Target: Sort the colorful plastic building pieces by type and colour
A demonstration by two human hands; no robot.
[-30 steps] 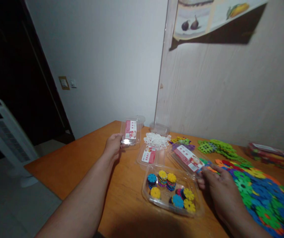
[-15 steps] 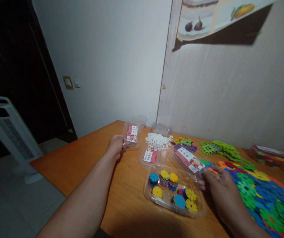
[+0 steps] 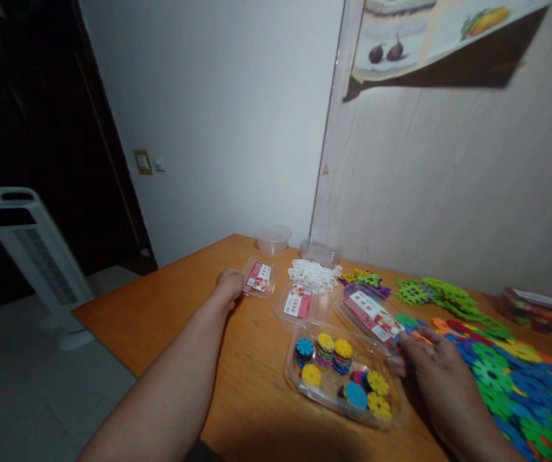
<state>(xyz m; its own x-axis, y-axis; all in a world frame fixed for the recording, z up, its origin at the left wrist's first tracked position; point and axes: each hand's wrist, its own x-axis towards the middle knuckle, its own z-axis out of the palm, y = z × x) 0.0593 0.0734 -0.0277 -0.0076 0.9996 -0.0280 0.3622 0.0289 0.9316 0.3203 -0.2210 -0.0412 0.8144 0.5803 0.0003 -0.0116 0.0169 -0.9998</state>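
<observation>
My left hand (image 3: 230,285) pinches the near edge of a small clear plastic lid (image 3: 259,278) with a red-and-white label, which lies low at the table's left. A second labelled lid (image 3: 298,303) lies to its right. My right hand (image 3: 434,366) is closed at the right end of a larger labelled clear lid (image 3: 370,314), next to the tray's corner; its fingertips are partly hidden. In front, a clear plastic tray (image 3: 295,385) holds short stacks of flower-shaped discs (image 3: 342,353) in yellow, blue and pink.
Behind the lids lie a pile of white plastic pieces (image 3: 315,274), a round clear tub (image 3: 273,239) and another clear container (image 3: 320,251). Green lattice pieces (image 3: 442,296) and a heap of coloured snowflake discs (image 3: 521,385) cover the right side. A filled package (image 3: 540,311) stands at the wall.
My left hand has lowered the small lid from a more upright tilt toward the tabletop, revealing the round tub behind it. My right hand stays by the tray. The view shifts slightly left.
</observation>
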